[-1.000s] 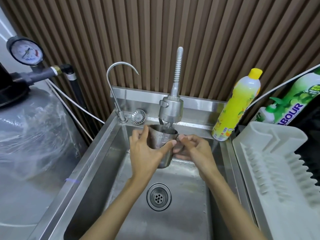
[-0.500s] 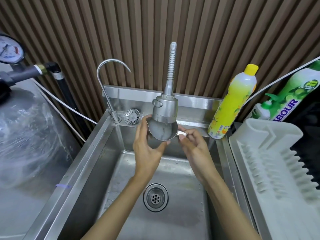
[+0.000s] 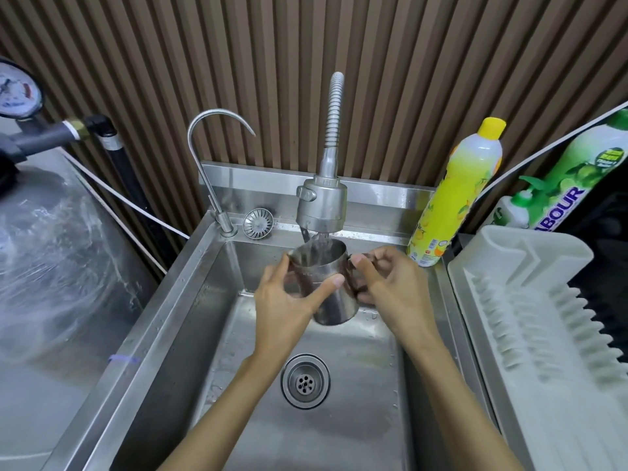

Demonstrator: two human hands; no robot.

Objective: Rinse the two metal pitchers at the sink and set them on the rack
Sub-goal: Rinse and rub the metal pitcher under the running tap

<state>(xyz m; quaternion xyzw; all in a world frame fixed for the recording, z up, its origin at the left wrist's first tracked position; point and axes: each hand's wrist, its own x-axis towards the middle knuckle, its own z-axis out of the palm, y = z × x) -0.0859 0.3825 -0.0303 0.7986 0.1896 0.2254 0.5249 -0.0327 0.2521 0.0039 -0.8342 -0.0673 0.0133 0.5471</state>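
Observation:
One metal pitcher [image 3: 334,300] is upright over the steel sink [image 3: 190,300], directly under the spray faucet head [image 3: 322,207], and water runs into its mouth. My left hand [image 3: 289,297] wraps the pitcher's body, thumb across its front. My right hand [image 3: 390,283] grips the handle on the pitcher's right side. A white dish rack [image 3: 530,321] stands to the right of the sink with nothing on it. No second pitcher is in view.
A thin gooseneck tap [image 3: 207,158] and a loose strainer [image 3: 257,223] sit at the sink's back left. The drain [image 3: 305,381] is mid-basin. A yellow detergent bottle [image 3: 455,195] and a green refill pack [image 3: 571,178] stand behind the rack. A plastic-wrapped tank [image 3: 51,253] is on the left.
Half a second ago the pitcher was tipped with its mouth toward me, close under the faucet; now it is upright and lower, with water falling into it. Both hands keep their hold.

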